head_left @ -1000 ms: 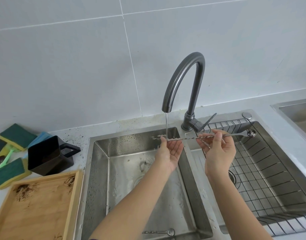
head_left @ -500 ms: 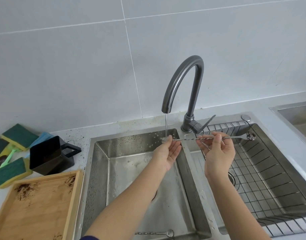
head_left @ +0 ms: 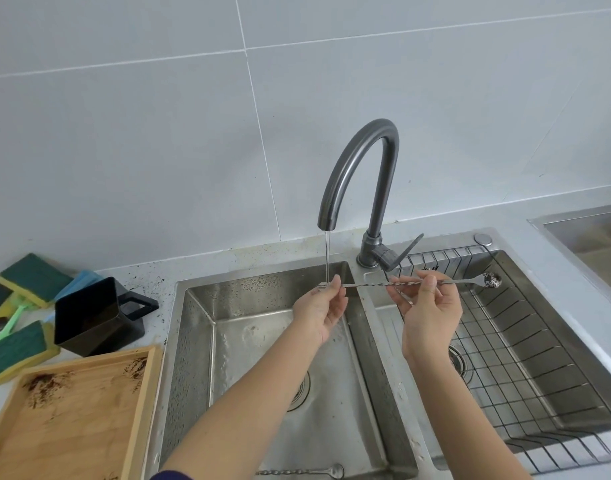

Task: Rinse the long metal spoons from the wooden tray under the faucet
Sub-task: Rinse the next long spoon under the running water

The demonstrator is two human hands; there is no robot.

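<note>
Both of your forearms are bare from the wrist down to the lower edge of the picture. Your left hand [head_left: 319,308] and your right hand [head_left: 430,318] wear no gloves, and no ring, watch or bracelet shows on them. Near your left elbow, at the bottom edge, a small piece of a dark navy sleeve [head_left: 170,475] shows. Your fingernails look short and plain, without polish.
</note>
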